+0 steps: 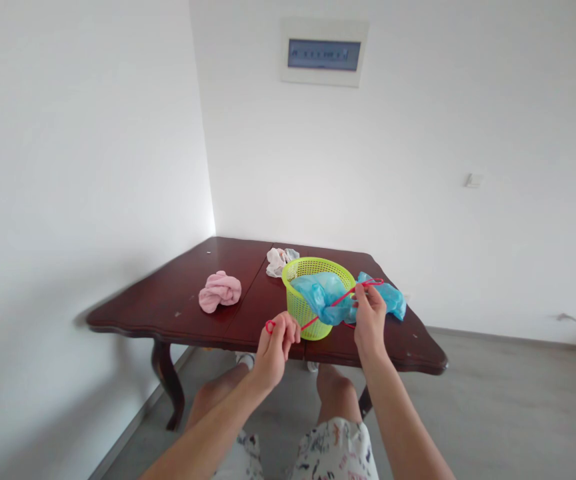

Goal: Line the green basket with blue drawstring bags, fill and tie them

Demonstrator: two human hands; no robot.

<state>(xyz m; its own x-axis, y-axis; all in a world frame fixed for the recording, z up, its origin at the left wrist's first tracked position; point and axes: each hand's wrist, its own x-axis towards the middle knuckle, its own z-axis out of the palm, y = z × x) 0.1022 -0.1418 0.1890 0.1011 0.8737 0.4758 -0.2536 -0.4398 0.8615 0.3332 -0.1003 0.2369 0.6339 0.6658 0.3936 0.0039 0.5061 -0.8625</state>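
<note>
Red cord (310,325), one: running across the blue plastic bag (318,288), the left hand (279,339) gripping it in curled fingers, the right hand (369,313) pinching it near a projecting loop. Yellow-green basket (299,310), one: standing near the front edge of the table (168,303), right of centre, the bag sagging over its rim; a hard pull on the cord risks tipping the basket towards that edge or tearing the seemingly thin plastic.

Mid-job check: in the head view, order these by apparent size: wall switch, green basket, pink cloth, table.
1. Table
2. Green basket
3. Pink cloth
4. Wall switch
Apparent size only; the wall switch sits farther from the camera.
</note>
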